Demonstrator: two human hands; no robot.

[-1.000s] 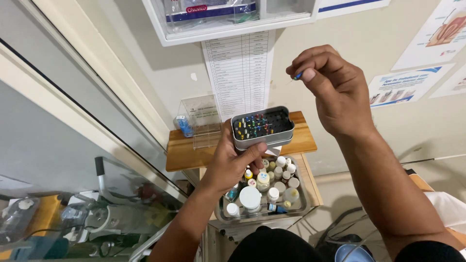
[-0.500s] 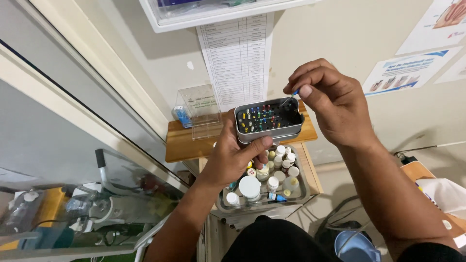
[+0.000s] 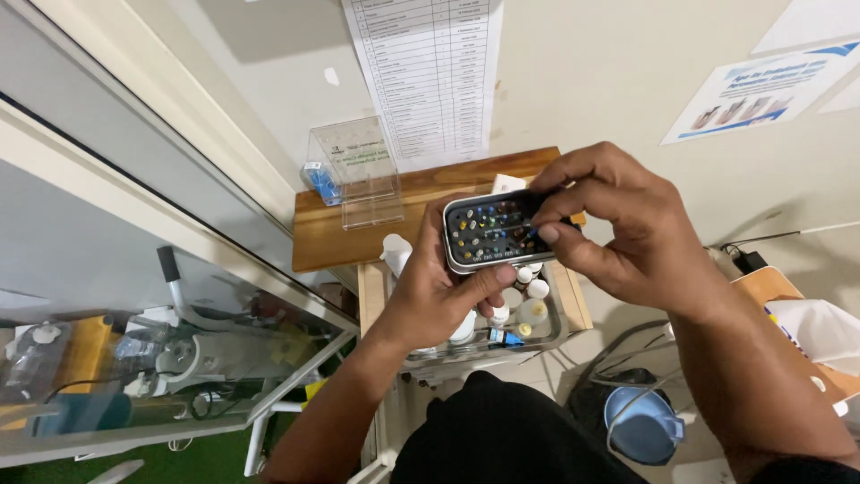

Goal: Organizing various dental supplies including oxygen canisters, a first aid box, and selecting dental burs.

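Clear plastic box point(image 3: 358, 170) on wooden shelf point(image 3: 331, 237); printed list point(image 3: 430, 76) on wall; blue bucket point(image 3: 640, 426) below.

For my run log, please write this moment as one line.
left hand: holds bur box | right hand: fingertips on box top | below: tray of small bottles | behind: wooden shelf

The left hand point(image 3: 439, 291) is palm up with its fingers curled in a grip. The right hand point(image 3: 618, 229) reaches across, thumb and first finger pinched together. Both arms are bent.
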